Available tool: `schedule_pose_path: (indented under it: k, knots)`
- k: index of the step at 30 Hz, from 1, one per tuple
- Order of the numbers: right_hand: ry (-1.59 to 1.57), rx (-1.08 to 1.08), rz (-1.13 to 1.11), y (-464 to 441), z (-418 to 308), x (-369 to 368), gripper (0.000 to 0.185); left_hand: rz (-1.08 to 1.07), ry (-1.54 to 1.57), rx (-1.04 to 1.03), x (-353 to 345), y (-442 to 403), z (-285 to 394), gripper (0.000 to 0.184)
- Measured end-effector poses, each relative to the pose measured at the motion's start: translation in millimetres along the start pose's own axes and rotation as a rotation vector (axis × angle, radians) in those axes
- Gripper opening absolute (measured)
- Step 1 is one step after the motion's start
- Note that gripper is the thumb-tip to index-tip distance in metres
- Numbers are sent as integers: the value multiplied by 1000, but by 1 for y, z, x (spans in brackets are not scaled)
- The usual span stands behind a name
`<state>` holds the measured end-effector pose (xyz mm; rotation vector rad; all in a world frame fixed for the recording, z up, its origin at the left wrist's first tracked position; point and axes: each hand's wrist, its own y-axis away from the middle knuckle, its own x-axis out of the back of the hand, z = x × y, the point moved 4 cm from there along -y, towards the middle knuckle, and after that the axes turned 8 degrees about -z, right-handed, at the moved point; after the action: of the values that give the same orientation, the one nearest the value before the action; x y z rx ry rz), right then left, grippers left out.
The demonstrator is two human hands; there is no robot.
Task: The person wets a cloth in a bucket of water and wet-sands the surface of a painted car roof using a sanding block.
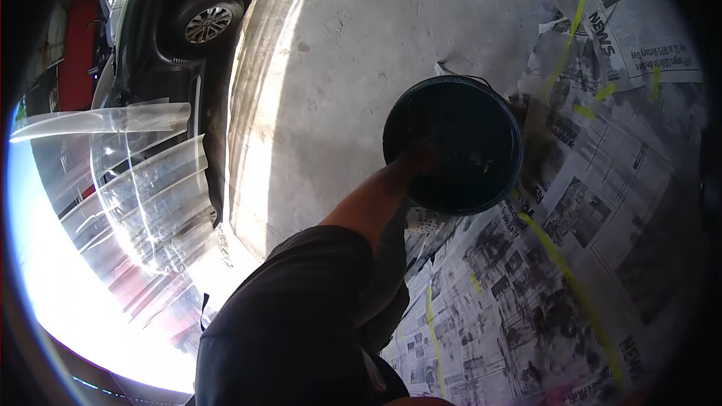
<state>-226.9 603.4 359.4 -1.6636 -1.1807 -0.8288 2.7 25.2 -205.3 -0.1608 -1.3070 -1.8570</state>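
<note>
A dark round bucket (470, 188) stands upright on the concrete beside newspaper-covered ground, with a thin handle at its upper rim. My left hand (423, 156) reaches over the near left rim into the bucket, at the end of a bare forearm and a dark sleeve. Deep shadow inside hides the fingers, so what they touch or hold cannot be made out. Small pale specks show on the bucket's dark inside. My right hand is out of sight.
Newspaper sheets (511, 286) joined with yellow tape (564, 263) spread along the right and lower right. Grey concrete floor (353, 37) lies above and left of the bucket. A dark vehicle (143, 53) and clear corrugated sheets (162, 188) are at the left.
</note>
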Motion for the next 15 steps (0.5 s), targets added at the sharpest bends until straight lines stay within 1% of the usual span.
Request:
schedule_pose_path:
  k: [1, 2, 4, 5, 7, 8, 9, 10, 11, 12, 13, 15]
  knots:
    - [-9, -1, 0, -1, 0, 1, 31, -179, -222, -37, 7, -1, 2, 27]
    - [-16, -3, -2, -2, 1, 1, 31, -159, -226, -32, 5, -1, -6, 27]
    - [-34, -9, -6, -3, 1, 3, 31, 95, 639, -45, 1, 9, -30, 39]
    - [-39, -10, -12, -2, 1, 3, 31, 113, 635, -51, -5, 11, -36, 39]
    - [-42, -13, -16, -1, 2, 7, 32, 237, 1546, -75, -12, 18, -52, 43]
    - [-52, -17, -18, 1, 3, 10, 32, 523, 995, -124, 57, 67, -16, 40]
    - [-61, -17, -17, 1, 4, 12, 32, 538, 990, -138, 73, 74, -10, 40]
    - [-69, -18, -21, 3, 3, 12, 32, 398, 1623, 52, 73, 72, -13, 39]
    - [-70, -20, -20, 3, 5, 16, 32, 183, 2233, 265, 67, 71, -6, 38]
    - [-79, -23, -18, 4, 6, 19, 32, 69, 2322, 263, 72, 71, 1, 43]
    - [-94, -26, -12, 5, 7, 23, 32, 64, 2314, 233, 78, 75, 6, 43]
    - [-127, -33, -12, 5, 9, 27, 32, -147, 2512, 105, 102, 93, 33, 44]
